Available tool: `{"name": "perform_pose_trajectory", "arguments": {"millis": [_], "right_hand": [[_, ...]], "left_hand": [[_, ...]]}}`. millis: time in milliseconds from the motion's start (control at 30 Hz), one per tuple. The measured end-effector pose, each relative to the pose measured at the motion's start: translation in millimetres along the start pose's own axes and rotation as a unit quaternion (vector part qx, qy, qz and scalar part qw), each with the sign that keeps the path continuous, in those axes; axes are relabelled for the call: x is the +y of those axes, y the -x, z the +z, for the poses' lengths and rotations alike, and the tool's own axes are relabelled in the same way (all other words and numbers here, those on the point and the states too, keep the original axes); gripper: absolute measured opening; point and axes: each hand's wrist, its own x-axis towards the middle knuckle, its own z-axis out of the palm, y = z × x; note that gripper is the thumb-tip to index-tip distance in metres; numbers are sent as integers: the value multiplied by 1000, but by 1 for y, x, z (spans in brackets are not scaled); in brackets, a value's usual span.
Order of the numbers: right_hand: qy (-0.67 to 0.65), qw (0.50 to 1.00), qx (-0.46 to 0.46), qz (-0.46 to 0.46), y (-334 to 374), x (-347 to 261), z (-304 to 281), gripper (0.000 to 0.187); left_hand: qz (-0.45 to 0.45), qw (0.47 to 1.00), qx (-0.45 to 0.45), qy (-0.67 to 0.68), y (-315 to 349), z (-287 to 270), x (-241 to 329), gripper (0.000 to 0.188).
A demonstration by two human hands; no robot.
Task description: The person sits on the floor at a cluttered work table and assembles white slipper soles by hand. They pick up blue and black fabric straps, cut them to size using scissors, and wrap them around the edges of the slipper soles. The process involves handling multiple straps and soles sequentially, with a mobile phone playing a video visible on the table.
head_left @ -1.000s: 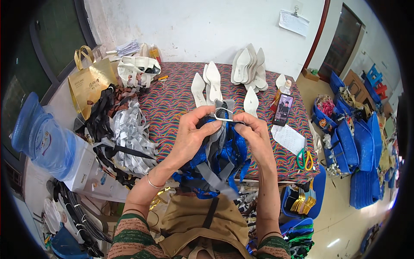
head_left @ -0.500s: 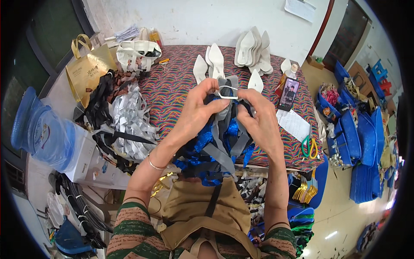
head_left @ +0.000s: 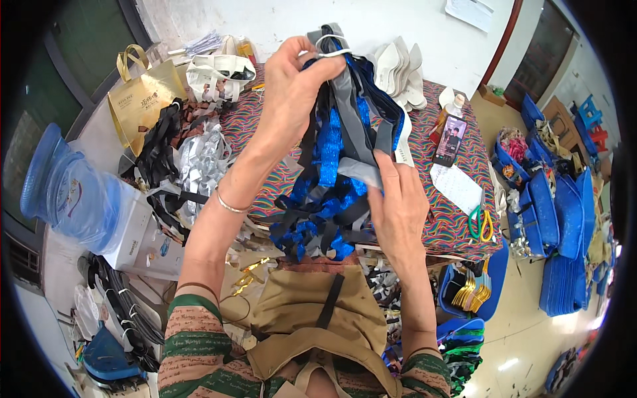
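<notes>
A table covered with a multicoloured, wavy-striped cloth (head_left: 441,229) stands against a scuffed white wall (head_left: 371,20). Toward its right side lie a black smartphone with a lit screen (head_left: 451,140), a white sheet of paper (head_left: 458,188) and scissors with green and yellow handles (head_left: 487,225); a stack of white, sole-shaped pieces (head_left: 403,69) sits at the back. On the left are a shiny gold carrier bag (head_left: 149,99), a heap of silver strips (head_left: 199,162) and a large translucent blue water bottle (head_left: 83,192). Blue plastic bins (head_left: 564,225) stand on the pale floor (head_left: 511,318) at the right.

Both forearms reach up from the lower edge. The left hand (head_left: 292,83) is raised higher, closed around the top of a long bundle of glittery blue, black and grey fabric strips (head_left: 330,142), just below a white tie (head_left: 335,53). The right hand (head_left: 401,205) is lower, its thumb and fingers at the bundle's right side beside a loose grey strip (head_left: 358,170); whether they pinch it, I cannot tell. The bundle hangs between the hands, its ends spreading above the table's near edge.
</notes>
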Motion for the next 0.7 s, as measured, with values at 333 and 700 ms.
{"name": "perform_pose_trajectory", "arguments": {"millis": [333, 700], "right_hand": [[28, 988, 39, -143, 54, 6, -34, 37], [48, 959, 66, 272, 253, 98, -55, 26]], "left_hand": [[118, 978, 167, 38, -87, -67, 21, 16], [202, 909, 363, -8, -154, -191, 65, 17]]}}
